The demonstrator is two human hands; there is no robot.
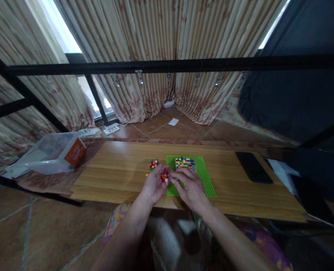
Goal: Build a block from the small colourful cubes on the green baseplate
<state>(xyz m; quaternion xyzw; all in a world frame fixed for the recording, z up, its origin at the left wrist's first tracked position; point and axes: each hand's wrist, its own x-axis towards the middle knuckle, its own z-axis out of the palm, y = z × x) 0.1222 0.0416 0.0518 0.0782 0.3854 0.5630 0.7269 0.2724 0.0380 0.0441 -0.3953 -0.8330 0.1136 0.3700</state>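
Observation:
Palm up and cupped, my left hand [155, 184] holds several small toy bricks [164, 177] in red, orange and white. My right hand [192, 189] hangs over the green baseplate [208, 180], its fingertips drawn together beside the left palm; what they pinch, if anything, is too small to make out. Rows of multicoloured bricks [185, 162] sit on the far part of the baseplate, partly covered by my right hand. A small group of loose bricks [153, 163] lies on the wood just beyond my left hand.
The wooden table [107, 173] runs across in front of me. A black phone [253, 167] lies to the right. At the left stands a clear plastic bin [48, 150] with an orange box [76, 151] at its side. A black metal bar [155, 67] crosses beyond the table.

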